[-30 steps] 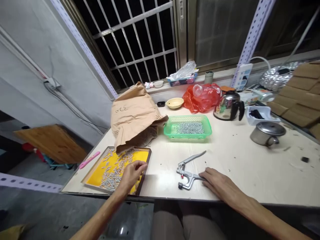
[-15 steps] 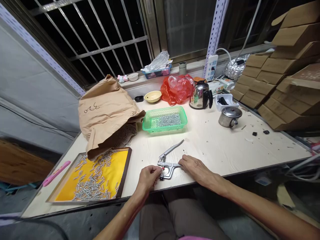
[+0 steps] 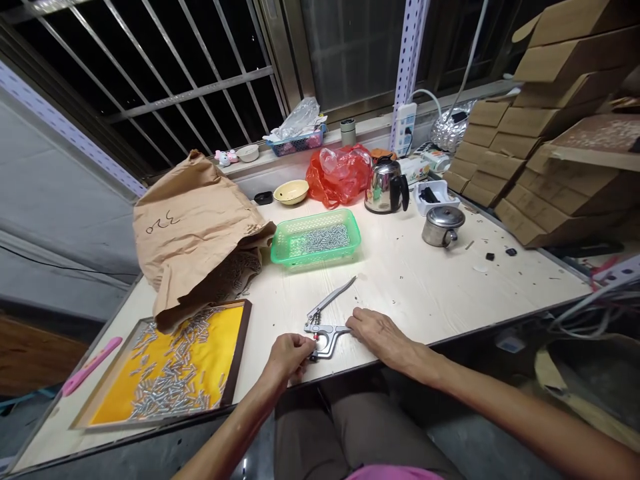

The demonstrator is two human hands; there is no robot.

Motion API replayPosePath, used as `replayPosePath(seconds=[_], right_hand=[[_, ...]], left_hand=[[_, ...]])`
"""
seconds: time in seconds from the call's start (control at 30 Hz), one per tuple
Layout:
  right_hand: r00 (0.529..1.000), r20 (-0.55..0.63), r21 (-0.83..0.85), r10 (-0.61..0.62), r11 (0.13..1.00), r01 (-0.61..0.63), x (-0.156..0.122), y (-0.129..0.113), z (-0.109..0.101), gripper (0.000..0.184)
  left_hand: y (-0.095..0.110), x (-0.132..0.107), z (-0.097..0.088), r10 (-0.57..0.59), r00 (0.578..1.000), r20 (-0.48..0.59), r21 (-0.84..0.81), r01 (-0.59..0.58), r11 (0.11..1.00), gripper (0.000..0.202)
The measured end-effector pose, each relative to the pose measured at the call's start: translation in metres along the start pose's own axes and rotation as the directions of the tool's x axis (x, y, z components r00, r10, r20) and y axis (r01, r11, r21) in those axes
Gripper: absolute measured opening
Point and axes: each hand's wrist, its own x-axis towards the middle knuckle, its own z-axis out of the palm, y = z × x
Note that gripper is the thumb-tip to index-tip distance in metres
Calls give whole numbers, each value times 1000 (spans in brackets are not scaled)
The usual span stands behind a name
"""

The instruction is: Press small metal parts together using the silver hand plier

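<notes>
Grey snap-fastener pliers point(image 3: 327, 337) lie on the table near its front edge, their spring-loaded upper handle raised. My right hand point(image 3: 377, 333) rests on the table with its fingers closed on the end of the lower handle. At the jaw end, my left hand point(image 3: 290, 353) has thumb and forefinger pinched together; what is between them is too small to make out. To the left, small metal pins point(image 3: 170, 393) are scattered over a yellow-lined tray point(image 3: 244, 347). A green basket point(image 3: 316, 259) beyond the pliers contains more small metal pieces point(image 3: 327, 238).
A large paper bag point(image 3: 195, 227) leans over the tray's back edge. Behind the basket are a yellow bowl point(image 3: 291, 193), a red plastic bag point(image 3: 337, 177) and a kettle point(image 3: 384, 187). A lidded metal cup point(image 3: 443, 225) and stacked cardboard boxes point(image 3: 560, 133) stand at right.
The whole view has shifted, so the table's things sit further left. My left fingers remain pinched at the jaw, and my right hand stays on the handle.
</notes>
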Motion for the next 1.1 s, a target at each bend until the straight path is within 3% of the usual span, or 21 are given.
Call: replayPosePath(seconds=[0.07,0.1,0.23,0.33,0.43,0.57,0.73,1.1], right_hand=[[1000,2,47,2,999,-2,1,2,-8,7],[1000,-7,65,-1,998,1,3,4,-14,13],[999,41,30,11,999,-13,16,12,-34,85],[981,194,10,8,1000,-10,28,16,-40,105],[971,240,3,-3,1000,2,35,22,-37,103],[976,218,-25,-26,999,32,39,35,-30,110],[979,194,-50,-62,996,73,47,39,-34,104],[986,166,-98,-33,994,49,41,19,-48,55]], left_hand=[[0,1,0,4,1000,-3,12,-4,1000,36],[0,1,0,-2,1000,-1,19,2,1000,36],[-2,4,0,-57,998,-4,57,57,997,34],[-1,6,-1,-78,997,-8,86,78,993,35],[0,7,-1,-70,998,-2,102,69,992,38],[3,5,0,-63,998,-23,111,66,992,43],[4,4,1,-74,996,-41,91,77,993,48],[-1,0,2,-85,994,-62,23,86,996,61]])
